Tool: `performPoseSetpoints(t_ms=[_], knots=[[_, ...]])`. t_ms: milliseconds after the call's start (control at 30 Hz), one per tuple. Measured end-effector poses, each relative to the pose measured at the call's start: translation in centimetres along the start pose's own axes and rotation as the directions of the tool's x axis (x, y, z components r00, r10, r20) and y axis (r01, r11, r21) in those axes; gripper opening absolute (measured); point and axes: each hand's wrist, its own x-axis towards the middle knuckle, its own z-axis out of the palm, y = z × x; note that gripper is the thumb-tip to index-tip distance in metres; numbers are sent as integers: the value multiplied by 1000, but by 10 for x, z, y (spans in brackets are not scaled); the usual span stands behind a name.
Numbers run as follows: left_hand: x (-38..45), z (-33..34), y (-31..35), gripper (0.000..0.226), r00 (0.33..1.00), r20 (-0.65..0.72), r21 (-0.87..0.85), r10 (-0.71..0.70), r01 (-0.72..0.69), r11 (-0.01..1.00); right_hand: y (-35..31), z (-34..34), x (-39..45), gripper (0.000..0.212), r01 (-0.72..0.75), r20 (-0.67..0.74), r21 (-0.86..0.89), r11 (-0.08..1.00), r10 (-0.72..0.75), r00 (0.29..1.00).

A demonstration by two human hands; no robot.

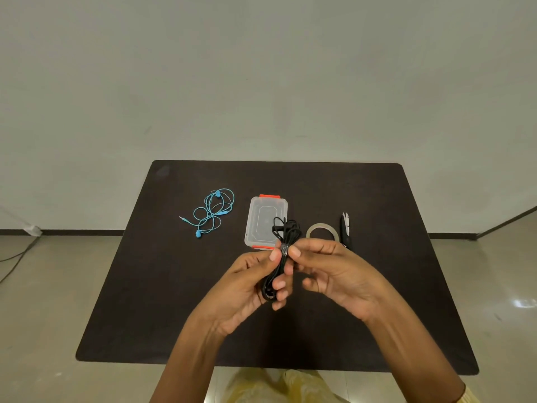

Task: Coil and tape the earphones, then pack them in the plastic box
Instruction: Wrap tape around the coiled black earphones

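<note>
Black earphones [283, 251], coiled into a long bundle, held up above the middle of the dark table [174, 301], nearer than the box. Bound at the waist by a band of clear tape [284, 251], shiny and narrow. Gripped by both hands at once: left hand [247, 289] curled around the lower half of the bundle, thumb pressed beside the tape from the left, fingertips wrapped round from behind; right hand [328, 274] pinching the taped waist from the right with thumb and forefinger, remaining fingers loosely bent below. Upper loops of the cord fanned out above the fingers, overlapping the near right corner of the box in view.

Behind, flat on the table, a clear plastic box [266, 222] with orange clasps at its far and near ends, lid on. To its left, well apart, turquoise earphones [212, 212] lying in a loose tangle, plug pointing left. To the right of the box, a roll of clear tape [322, 235] lying flat, partly hidden behind the right hand. Just beside the roll, farther right, small black snips [345, 229], blades pointing far.

Pale floor around the table, plain wall beyond.
</note>
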Motion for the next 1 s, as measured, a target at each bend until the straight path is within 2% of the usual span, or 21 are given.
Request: performPoseSetpoints(t_ms=[67,167,267,333,400,467,567,667,767,900,1000], knots=[[-1,-2,2,31,998,-58,85,-12,17,996,3,0,0,13,56,-43,-59,997,-59,997],[0,-5,2,32,986,-166,190,31,1,982,8,2,0,17,159,-189,-180,971,-193,963],[0,-6,0,32,967,-250,163,56,-15,986,12,4,1,24,177,-303,-193,965,-230,925],[0,-5,-2,28,964,-254,159,81,-41,986,13,6,2,27,163,-328,-183,969,-216,920],[0,-5,-2,19,965,-241,164,101,-62,985,13,5,3,32,127,-298,-141,982,-164,940],[1,-4,-2,16,971,-216,150,104,-72,986,12,4,4,33,73,-204,-20,997,-75,976],[2,-1,-1,18,980,-176,101,95,-78,992,10,1,6,25,-3,-65,131,991,11,998],[5,1,-3,23,993,-97,-31,70,-73,997,8,0,11,10,-1,-8,159,987,2,1000],[8,1,-5,28,999,-36,-165,12,-18,986,8,-1,16,10,6,14,192,981,-9,1000],[9,-1,-5,30,999,-5,-248,-43,41,968,5,-5,15,8,31,70,156,987,-43,997],[9,-3,-2,28,999,-18,-274,-49,42,961,6,-6,15,8,49,46,97,994,-53,998]])
